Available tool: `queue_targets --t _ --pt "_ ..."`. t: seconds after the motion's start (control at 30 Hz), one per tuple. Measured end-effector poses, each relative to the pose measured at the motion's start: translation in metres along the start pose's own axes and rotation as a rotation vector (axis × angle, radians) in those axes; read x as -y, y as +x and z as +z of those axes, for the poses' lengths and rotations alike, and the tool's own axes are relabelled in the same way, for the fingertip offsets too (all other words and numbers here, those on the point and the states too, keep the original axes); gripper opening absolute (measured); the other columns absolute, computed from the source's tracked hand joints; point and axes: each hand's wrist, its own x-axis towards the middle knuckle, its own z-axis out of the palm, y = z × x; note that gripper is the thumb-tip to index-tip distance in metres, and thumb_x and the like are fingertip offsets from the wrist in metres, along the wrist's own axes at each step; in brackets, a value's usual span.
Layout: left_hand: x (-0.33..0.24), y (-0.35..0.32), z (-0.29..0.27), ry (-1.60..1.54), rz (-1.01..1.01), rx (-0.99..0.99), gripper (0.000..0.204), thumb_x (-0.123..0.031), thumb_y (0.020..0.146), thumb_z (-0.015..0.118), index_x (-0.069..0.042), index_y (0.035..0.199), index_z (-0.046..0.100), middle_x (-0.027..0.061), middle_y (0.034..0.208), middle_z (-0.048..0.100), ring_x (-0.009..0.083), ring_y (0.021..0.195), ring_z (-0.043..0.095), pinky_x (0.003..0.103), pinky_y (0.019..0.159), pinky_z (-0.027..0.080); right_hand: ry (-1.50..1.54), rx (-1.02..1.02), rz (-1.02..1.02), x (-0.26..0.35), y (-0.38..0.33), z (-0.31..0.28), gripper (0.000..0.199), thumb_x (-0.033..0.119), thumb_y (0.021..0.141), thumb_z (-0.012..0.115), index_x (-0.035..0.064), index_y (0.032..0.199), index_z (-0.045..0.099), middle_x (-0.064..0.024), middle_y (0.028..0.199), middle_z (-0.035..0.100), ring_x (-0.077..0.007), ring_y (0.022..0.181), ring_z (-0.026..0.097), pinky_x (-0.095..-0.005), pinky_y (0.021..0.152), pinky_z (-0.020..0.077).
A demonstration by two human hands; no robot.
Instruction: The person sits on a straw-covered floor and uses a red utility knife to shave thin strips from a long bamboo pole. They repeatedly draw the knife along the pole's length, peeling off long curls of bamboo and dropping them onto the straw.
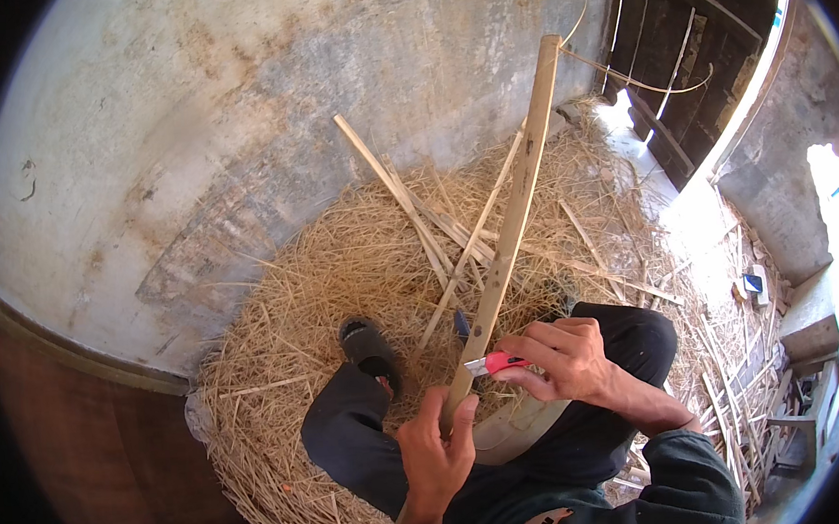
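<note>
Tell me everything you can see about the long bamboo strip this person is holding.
The bamboo strip is a long, flat, pale tan slat with a few dark marks. It slants up and away from the person's lap toward the grey wall. The left hand grips its lower end; the right hand presses a red utility knife against its edge just above. Shorter strips and shavings lie beneath.

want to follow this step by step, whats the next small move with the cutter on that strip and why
Probably push the blade away along the bamboo strip. The right hand holds the red cutter with its blade against the strip's lower part, the left hand grips the strip just below, and the long free end points away over the pile of shavings.
</note>
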Motion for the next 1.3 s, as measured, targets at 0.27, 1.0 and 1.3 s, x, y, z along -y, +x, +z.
queue_targets --t 0.27,1.0,1.3 --pt "0.001 -0.005 -0.005 0.049 -0.022 0.012 0.022 -0.023 0.103 0.074 -0.002 0.100 0.068 0.0129 0.069 0.068 0.0227 0.056 0.069 0.036 0.053 0.050 -0.004 -0.010 -0.016 -0.003 -0.001 0.004 0.036 0.042 0.084 0.087 0.0125 0.104 0.078 0.0028 0.071 0.059 -0.0141 0.052 0.063 -0.0298 0.046 0.0472" --pt "0.015 -0.009 -0.014 -0.013 -0.046 0.015 0.022 -0.017 0.101 0.076 0.002 0.094 0.067 -0.0007 0.059 0.054 0.0024 0.056 0.045 0.027 0.050 0.033 0.195 -0.066 0.176 -0.026 -0.014 0.006 0.023 0.026 0.092 0.085 0.0088 0.106 0.078 -0.0046 0.085 0.074 -0.0207 0.062 0.071 -0.0332 0.053 0.0549" --pt "0.003 -0.001 -0.003 -0.024 0.019 0.022 0.023 -0.018 0.100 0.079 0.001 0.097 0.068 0.0045 0.062 0.060 0.0063 0.055 0.053 0.028 0.050 0.038 0.209 0.004 0.056 -0.003 -0.017 0.014 0.035 0.034 0.086 0.088 0.0103 0.108 0.077 -0.0010 0.076 0.063 -0.0212 0.055 0.066 -0.0350 0.049 0.0518"
